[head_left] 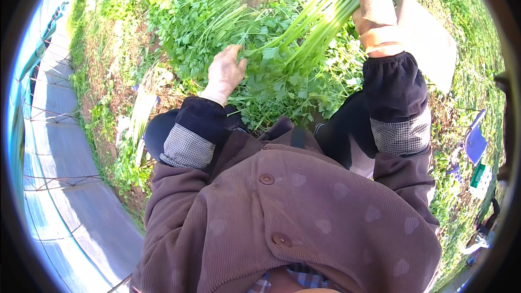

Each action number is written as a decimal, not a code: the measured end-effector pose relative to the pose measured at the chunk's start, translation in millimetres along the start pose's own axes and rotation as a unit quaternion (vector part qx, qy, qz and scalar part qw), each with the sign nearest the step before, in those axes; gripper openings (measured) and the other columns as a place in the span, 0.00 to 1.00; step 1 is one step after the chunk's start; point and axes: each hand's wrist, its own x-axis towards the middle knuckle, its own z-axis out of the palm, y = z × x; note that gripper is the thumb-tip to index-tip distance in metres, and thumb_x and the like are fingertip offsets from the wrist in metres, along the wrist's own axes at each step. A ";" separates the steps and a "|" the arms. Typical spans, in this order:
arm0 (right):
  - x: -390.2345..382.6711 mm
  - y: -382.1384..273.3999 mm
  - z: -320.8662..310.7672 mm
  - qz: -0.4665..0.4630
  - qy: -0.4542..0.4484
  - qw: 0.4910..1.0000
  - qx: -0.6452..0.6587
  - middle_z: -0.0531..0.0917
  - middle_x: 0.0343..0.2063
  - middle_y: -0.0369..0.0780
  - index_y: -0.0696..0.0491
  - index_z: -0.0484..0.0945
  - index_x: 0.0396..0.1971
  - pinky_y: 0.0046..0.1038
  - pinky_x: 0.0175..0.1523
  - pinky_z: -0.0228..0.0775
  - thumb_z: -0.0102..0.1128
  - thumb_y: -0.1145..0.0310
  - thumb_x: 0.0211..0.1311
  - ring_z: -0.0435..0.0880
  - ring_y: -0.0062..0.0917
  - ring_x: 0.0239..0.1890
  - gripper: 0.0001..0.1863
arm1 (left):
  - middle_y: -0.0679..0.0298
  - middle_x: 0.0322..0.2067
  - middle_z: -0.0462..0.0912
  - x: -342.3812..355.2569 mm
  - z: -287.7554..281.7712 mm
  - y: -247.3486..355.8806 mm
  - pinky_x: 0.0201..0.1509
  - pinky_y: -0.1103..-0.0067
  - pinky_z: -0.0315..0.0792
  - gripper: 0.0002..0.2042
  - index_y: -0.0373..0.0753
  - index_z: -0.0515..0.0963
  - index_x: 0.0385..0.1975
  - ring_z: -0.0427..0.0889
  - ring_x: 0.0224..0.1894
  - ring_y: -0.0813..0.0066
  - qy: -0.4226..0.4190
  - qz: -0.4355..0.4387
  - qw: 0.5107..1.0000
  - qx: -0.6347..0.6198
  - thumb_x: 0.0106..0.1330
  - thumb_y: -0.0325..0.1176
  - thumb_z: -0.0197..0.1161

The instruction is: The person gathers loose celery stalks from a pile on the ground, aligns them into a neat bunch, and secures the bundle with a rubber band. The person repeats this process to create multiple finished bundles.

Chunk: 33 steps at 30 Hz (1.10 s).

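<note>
My right hand (374, 5), with a tan covering and an orange band at the wrist, is closed around the root end of a bunch of celery (325, 16). The bunch's pale green stalks slant down to the left, and its leafy tops hang in front of my knees. On the left, my other hand (224, 71) is held beside the leaves, thumb and fingers apart, with nothing seen in it. Beyond it lies a heap of celery (206, 13) on the ground, its leaves toward me. Shadow and leaves partly hide where the bunch ends and the heap begins.
A large pale sheet or bag (429, 40) lies by my right forearm. More pulled stalks (142, 111) lie left of my knee. Farther left runs a grey strip (81, 157) beside plastic sheeting. A blue object (476, 140) is at the far right among weeds.
</note>
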 end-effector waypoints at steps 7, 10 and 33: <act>17.2 -6.1 40.4 0.092 0.022 0.994 0.060 0.83 0.50 0.43 0.53 0.66 0.65 0.39 0.61 0.73 0.65 0.77 0.63 0.83 0.33 0.51 0.31 | 0.44 0.67 0.66 0.2 48.1 73.4 0.71 0.58 0.62 0.37 0.31 0.55 0.72 0.67 0.69 0.52 0.220 0.183 0.955 -0.072 0.70 0.47 0.59; 36.0 -33.1 45.5 -0.021 0.017 0.987 -0.161 0.83 0.49 0.46 0.52 0.55 0.71 0.34 0.61 0.75 0.60 0.72 0.70 0.83 0.32 0.53 0.34 | 0.46 0.72 0.56 -22.9 72.8 13.3 0.74 0.49 0.51 0.39 0.34 0.51 0.74 0.58 0.74 0.53 -0.062 0.020 0.992 0.104 0.67 0.42 0.60; -121.6 307.2 523.5 0.513 -0.203 0.771 0.318 0.80 0.52 0.50 0.61 0.75 0.49 0.48 0.67 0.67 0.49 0.60 0.76 0.78 0.40 0.57 0.19 | 0.59 0.41 0.82 -185.5 -180.8 -413.6 0.37 0.68 0.78 0.23 0.42 0.71 0.57 0.83 0.33 0.58 0.211 -0.083 0.902 0.367 0.60 0.21 0.55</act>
